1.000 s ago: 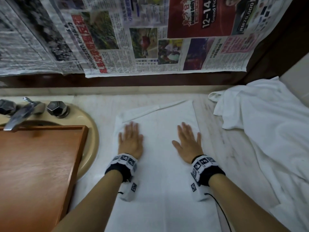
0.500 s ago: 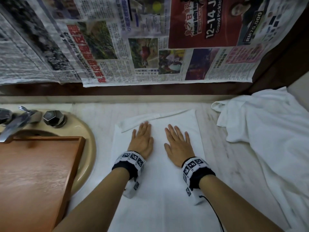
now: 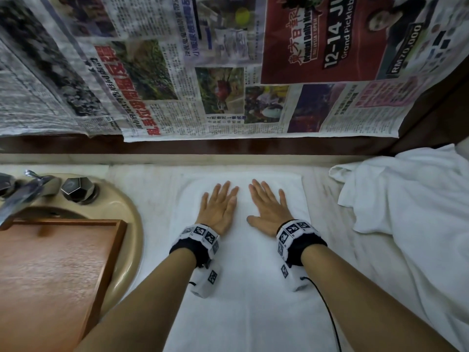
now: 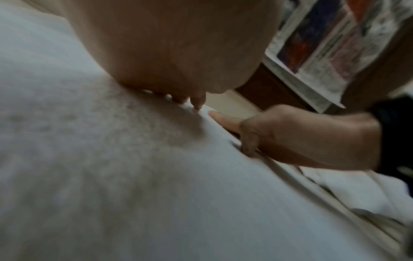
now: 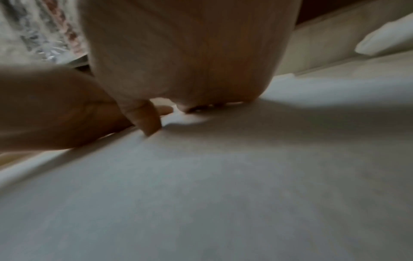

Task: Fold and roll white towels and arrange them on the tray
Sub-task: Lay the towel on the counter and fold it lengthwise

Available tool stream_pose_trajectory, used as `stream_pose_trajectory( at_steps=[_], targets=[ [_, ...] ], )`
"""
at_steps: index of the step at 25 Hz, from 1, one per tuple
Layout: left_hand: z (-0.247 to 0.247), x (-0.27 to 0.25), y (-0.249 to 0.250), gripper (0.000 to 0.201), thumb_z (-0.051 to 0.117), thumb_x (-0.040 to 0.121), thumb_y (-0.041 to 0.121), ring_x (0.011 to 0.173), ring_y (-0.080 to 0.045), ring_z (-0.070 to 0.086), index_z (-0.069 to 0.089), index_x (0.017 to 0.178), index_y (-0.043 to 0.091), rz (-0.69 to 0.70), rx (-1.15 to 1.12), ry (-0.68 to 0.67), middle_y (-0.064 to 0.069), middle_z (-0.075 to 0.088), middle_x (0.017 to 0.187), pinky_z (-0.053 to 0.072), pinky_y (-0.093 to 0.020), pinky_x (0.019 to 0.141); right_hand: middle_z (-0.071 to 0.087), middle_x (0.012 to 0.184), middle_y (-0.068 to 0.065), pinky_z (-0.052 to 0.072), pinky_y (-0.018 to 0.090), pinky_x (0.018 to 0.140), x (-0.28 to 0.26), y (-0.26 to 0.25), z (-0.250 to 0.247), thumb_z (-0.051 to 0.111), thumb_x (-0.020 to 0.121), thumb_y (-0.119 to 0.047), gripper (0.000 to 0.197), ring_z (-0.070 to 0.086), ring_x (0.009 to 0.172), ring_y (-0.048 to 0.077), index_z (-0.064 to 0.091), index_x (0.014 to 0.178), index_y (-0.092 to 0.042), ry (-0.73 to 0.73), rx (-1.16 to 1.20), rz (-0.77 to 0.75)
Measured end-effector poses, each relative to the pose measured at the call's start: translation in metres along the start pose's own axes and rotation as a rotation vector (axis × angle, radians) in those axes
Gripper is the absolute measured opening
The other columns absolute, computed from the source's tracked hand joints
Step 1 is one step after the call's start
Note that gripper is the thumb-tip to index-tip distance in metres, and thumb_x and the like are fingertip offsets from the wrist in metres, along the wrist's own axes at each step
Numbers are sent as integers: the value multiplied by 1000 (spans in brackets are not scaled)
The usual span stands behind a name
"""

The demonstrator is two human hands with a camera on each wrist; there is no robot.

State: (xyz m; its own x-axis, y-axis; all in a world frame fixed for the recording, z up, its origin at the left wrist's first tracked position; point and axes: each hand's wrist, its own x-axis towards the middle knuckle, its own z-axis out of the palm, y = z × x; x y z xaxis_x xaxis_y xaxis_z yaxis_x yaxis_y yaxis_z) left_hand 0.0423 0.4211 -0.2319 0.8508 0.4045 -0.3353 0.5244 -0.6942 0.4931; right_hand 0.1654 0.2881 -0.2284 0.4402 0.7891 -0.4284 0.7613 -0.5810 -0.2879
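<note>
A white towel [image 3: 243, 288] lies folded into a long strip down the middle of the marble counter. My left hand [image 3: 219, 205] and right hand [image 3: 269, 205] press flat on its far end, side by side, fingers straight and pointing away from me. In the left wrist view my left palm [image 4: 178, 49] rests on the towel [image 4: 134, 176], with the right hand [image 4: 290, 137] beside it. The right wrist view shows my right palm [image 5: 190, 53] on the towel [image 5: 223, 194]. A wooden tray [image 3: 50, 275] sits over the sink at the left.
A heap of loose white towels [image 3: 411, 224] covers the counter's right side. A beige sink [image 3: 127, 224] with a chrome tap [image 3: 22, 196] and a dark knob [image 3: 76, 189] lies under the tray. Newspaper sheets [image 3: 228, 72] cover the back wall.
Both hands have slid forward along the towel and drawn closer together. The loose flap at the towel's far end is now flattened.
</note>
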Motion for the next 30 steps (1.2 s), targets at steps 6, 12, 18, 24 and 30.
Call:
stream_pose_trajectory(
  at_steps=[6,12,18,24,30],
  targets=[
    [-26,-1,-56,53,3,100,54,145,-12,-25,-10,150,45,-262,148,38,12,-26,157,-17,-43,117,-34,153,-14,-17,50,115,-7,60,-11,26,97,-52,72,-28,142,5,-17,151,-32,24,37,192],
    [-38,-2,-43,59,10,101,49,146,-19,-23,-13,153,33,-340,196,37,4,-26,158,-15,-52,116,-28,157,-4,-16,57,114,-9,41,-29,24,98,-48,74,-22,146,12,-14,153,-18,6,-5,320],
    [36,-85,4,55,6,101,50,145,-19,-26,-12,151,39,0,233,-51,7,-28,157,-16,-47,117,-30,155,-7,-12,52,117,-88,-21,43,21,101,-51,68,-24,145,14,-13,154,-23,-2,-92,17],
    [20,-121,-44,64,9,100,49,147,-29,-18,-8,155,21,-325,170,102,-6,-21,159,-7,-54,118,-27,158,1,-8,59,115,-123,23,34,19,101,-50,72,-22,146,21,-16,153,-15,28,55,494],
    [58,-169,-24,56,16,104,41,146,-16,-22,-7,154,33,-73,202,-29,9,-21,159,-14,-46,118,-29,157,-4,-8,58,116,-177,-10,89,19,103,-45,67,-25,145,15,-17,153,-19,-13,60,255]
  ],
)
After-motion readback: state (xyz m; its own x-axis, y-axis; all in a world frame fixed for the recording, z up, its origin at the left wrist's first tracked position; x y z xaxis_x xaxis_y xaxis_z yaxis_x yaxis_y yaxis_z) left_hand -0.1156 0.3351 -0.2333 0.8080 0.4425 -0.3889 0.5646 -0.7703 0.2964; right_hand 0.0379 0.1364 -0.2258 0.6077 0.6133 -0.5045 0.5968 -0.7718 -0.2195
